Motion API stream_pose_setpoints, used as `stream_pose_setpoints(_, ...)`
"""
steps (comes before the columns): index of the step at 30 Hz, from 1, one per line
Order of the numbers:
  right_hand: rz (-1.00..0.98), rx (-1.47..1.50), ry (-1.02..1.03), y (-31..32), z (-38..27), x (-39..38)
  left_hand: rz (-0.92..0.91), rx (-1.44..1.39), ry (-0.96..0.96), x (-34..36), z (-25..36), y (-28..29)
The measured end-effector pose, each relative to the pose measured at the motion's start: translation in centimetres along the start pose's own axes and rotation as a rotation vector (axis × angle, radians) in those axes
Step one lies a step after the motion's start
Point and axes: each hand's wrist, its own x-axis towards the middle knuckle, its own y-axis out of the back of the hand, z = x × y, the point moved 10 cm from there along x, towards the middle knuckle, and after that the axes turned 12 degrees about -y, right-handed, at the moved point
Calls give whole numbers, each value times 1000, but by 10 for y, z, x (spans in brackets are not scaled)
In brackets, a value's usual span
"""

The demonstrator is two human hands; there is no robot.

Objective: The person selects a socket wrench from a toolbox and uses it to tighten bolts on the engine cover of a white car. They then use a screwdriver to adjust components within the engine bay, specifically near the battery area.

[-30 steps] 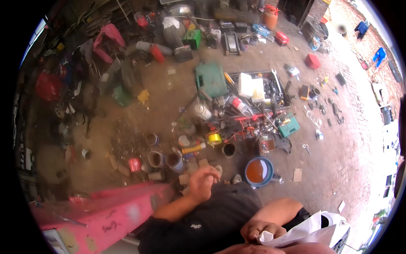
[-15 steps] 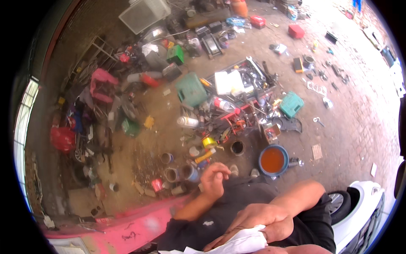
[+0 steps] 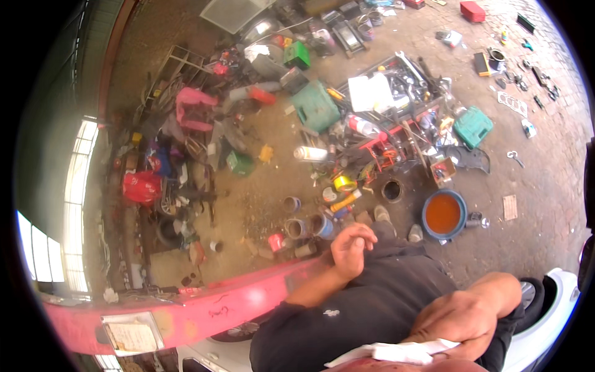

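Observation:
My left hand (image 3: pixel 351 251) is raised over my dark shirt with its fingers loosely curled together and nothing visible in them. My right hand (image 3: pixel 457 319) is at the lower edge, closed on a crumpled white paper or cloth (image 3: pixel 406 352) held against bare skin at the bottom of the picture; its fingertips are mostly hidden. Beside my left forearm runs a long pink metal beam (image 3: pixel 211 304) with a framed sheet (image 3: pixel 132 333) on it. My shoes (image 3: pixel 414 233) show on the floor below, near a blue basin of orange-brown liquid (image 3: pixel 444 214).
A tool cart (image 3: pixel 403 99) with green cases (image 3: pixel 315 106) and bottles stands ahead. Cans, a dark pot (image 3: pixel 392 191), loose parts and a pile of scrap (image 3: pixel 161 180) lie on the dirty floor (image 3: pixel 527 173). A white car (image 3: pixel 551 310) is at lower right, bright windows (image 3: pixel 80 204) at left.
The view has swung left, bringing windows and a wall in. My right hand and the white paper or cloth have shifted right. My left hand keeps its curled shape.

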Motion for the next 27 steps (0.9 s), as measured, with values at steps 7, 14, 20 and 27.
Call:
stream_pose_setpoints(7, 605, 152, 198, 139, 34, -63, 104, 48, 41, 12, -16, 17)
stream_pose_setpoints(14, 1128, 470, 121, 257, 126, -94, 103, 49, -31, 54, -17, 52)
stream_pose_setpoints(20, 1396, 205, -253, 328, 216, -105, 193, 46, 9, 68, -35, 113)
stream_pose_setpoints(27, 1863, 203, -744, 403, 416, -241, 308, 9, 97, 82, -56, 177)
